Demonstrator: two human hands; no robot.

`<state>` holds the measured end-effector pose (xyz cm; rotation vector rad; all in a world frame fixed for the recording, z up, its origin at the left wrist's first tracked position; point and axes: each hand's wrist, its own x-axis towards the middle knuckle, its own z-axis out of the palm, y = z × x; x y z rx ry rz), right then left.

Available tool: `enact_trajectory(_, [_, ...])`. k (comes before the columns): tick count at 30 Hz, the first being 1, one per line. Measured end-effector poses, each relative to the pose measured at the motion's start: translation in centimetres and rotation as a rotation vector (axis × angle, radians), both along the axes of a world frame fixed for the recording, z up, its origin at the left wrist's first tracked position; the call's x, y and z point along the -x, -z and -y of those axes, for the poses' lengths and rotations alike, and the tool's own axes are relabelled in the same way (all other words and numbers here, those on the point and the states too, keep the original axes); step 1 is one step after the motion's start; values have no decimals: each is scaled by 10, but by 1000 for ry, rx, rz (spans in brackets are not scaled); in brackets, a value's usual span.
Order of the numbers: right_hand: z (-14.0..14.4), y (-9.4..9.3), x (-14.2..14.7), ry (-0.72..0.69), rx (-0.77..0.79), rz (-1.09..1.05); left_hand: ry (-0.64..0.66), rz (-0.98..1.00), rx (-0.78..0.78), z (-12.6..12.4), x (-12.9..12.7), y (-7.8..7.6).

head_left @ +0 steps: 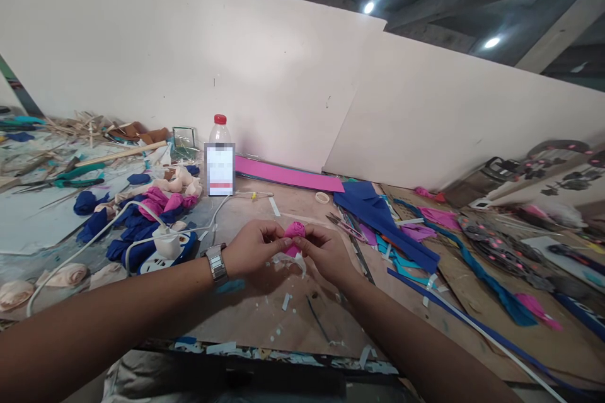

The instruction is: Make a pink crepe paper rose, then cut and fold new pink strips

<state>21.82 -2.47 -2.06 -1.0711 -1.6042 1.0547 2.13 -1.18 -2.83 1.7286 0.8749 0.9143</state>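
Above the cluttered workbench (265, 321), left hand (253, 247) and right hand (326, 254) meet, fingertips of both pinched on the pink fabric rose (295, 231) held upright between them.

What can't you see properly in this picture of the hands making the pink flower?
Head view, the only one:
- The bottle label is blurred out, so its words cannot be read.
- The lower part of the pink flower is hidden behind the fingers of the left hand and right hand.
- The white strip under it is partly covered by the hands.
- The dark items at far right are too small to tell.
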Motion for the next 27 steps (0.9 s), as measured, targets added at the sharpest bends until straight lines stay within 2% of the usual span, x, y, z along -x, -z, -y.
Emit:
enact_trajectory(6, [-2, 3, -1, -43, 16, -19, 52, -16, -46, 2, 1, 1])
enact_trajectory(10, [0, 2, 2, -29, 35, -24, 30, 96, 21, -1, 0, 0])
enact_trajectory(13, [1, 1, 3, 34, 19, -89, -24, 182, 89, -4, -1, 1])
enact_trajectory(17, [1, 5, 1, 68, -51, -86, -53, 238, 177, -7, -3, 3])
enact_trajectory(22, [3, 9, -1, 13, -227, 162, -12, 205, 162, -6, -2, -1])
enact_trajectory(27, [2, 3, -2, 8, -356, 218, 10, 200, 162, -5, -2, -2])
